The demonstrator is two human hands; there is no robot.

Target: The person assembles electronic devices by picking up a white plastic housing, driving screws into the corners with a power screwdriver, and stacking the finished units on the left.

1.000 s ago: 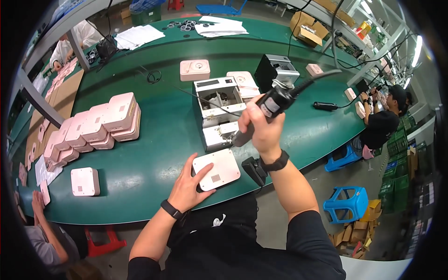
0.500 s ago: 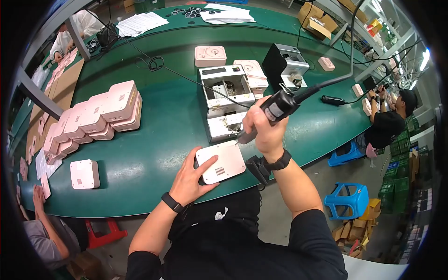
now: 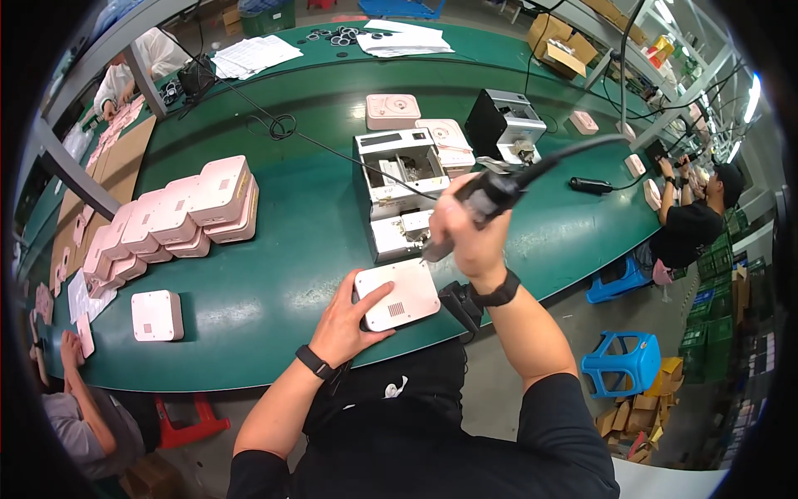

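Note:
A pale pink plastic box lies near the table's front edge, its vented face up, with small holes near its corners. My left hand grips its left side, thumb across the top and fingers along the edge. In my right hand is a black electric screwdriver, tilted, its cable running up to the right. The tool's tip is at the box's far right corner; whether it touches a screw is too small to tell. Just beyond the box stands a screw feeder with an open top.
Stacked pink boxes stand at the left, and a single box sits nearer. Beyond the feeder are a second feeder and round-patterned pink parts. Another screwdriver lies right. Co-workers sit at both sides; a blue stool stands right.
The whole view has shifted slightly. My right hand and the screwdriver are blurred by motion, with the tip still at the same corner. My left hand keeps its grip on the box.

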